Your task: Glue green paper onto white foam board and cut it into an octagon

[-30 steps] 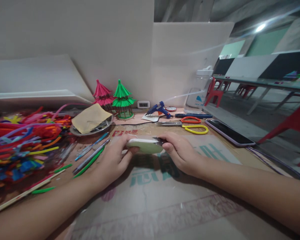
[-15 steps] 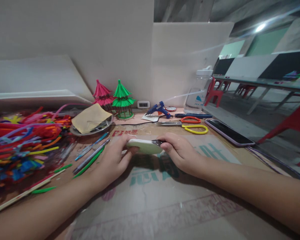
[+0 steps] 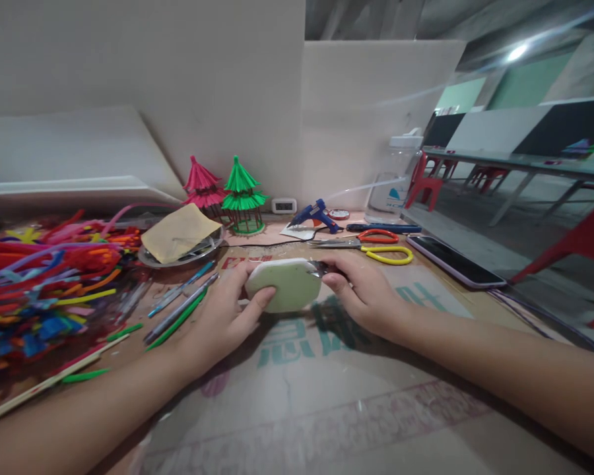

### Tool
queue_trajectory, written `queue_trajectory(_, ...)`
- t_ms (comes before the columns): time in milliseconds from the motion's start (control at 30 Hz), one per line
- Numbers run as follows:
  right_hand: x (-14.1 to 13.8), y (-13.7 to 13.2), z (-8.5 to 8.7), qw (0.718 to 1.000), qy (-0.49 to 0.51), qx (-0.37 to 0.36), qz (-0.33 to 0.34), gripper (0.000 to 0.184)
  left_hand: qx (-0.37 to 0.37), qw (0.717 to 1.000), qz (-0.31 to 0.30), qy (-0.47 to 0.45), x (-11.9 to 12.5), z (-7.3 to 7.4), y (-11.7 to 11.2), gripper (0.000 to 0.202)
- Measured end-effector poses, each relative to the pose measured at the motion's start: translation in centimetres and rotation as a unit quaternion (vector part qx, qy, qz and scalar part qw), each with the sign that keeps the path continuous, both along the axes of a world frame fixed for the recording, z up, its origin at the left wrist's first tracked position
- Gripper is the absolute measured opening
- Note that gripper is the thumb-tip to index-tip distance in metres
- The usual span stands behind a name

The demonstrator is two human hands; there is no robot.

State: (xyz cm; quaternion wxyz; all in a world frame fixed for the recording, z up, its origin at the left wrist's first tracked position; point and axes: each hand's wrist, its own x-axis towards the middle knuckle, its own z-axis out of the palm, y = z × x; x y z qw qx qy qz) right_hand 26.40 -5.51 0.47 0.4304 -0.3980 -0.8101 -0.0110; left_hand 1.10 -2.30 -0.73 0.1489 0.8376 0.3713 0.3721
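Just above the plastic-covered board, my left hand (image 3: 240,300) is closed on a flat, rounded pale green disc (image 3: 290,287) with a thick white rim, thumb on its face. The disc is tilted so that its green face shows. At its right edge my right hand (image 3: 359,284) pinches something small, dark and shiny (image 3: 317,267), too blurred to name. This small thing touches the disc's rim. Beyond the hands lie scissors (image 3: 386,254) with red and yellow handles and a blue glue gun (image 3: 314,216).
Colourful pipe cleaners (image 3: 44,284) are heaped at the left, beside a metal dish (image 3: 178,260) under a yellowish sheet. Pens (image 3: 181,310) lie near my left forearm. Pink and green (image 3: 244,198) little pavilions stand behind. A phone (image 3: 455,262) and a water bottle (image 3: 391,178) are at the right.
The disc has tipped up, so more of its green face shows than before. My left thumb now lies across that face. Both hands stay in nearly the same place.
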Motion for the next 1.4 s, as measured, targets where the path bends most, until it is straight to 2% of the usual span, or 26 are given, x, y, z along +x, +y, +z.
queue_trajectory(100, 0.1, 0.1, 0.2, 0.999, -0.011, 0.032, -0.011, 0.031, 0.004, 1.000, -0.003, 0.006, -0.1, 0.1, -0.2, 0.022)
queue_trajectory(367, 0.4, -0.1, 1.2, 0.994, -0.088, 0.061, -0.019, 0.043, 0.043, 0.998, -0.007, 0.035, -0.2, 0.4, -0.6, 0.021)
queue_trajectory(667, 0.4, -0.1, 1.6, 0.990, -0.119, 0.066, -0.023, 0.047, 0.051, 0.997, -0.011, 0.051, -0.3, 0.5, -0.7, 0.021)
queue_trajectory(867, 0.5, -0.2, 1.5, 0.990, -0.118, 0.077, -0.023, 0.046, 0.028, 0.999, -0.018, 0.027, -0.2, 0.4, -0.5, 0.022)
queue_trajectory(1100, 0.6, 0.2, 1.3, 0.997, -0.058, 0.031, -0.048, 0.034, -0.050, 0.999, -0.010, -0.009, 0.2, -0.1, 0.0, 0.030)
queue_trajectory(1267, 0.6, 0.0, 1.7, 0.995, -0.081, 0.060, -0.028, 0.032, -0.019, 1.000, 0.001, -0.003, 0.1, 0.0, -0.2, 0.025)
queue_trajectory(1400, 0.4, -0.5, 2.2, 0.987, -0.127, 0.093, -0.024, 0.036, 0.038, 0.998, -0.008, 0.045, -0.2, 0.2, -0.4, 0.022)
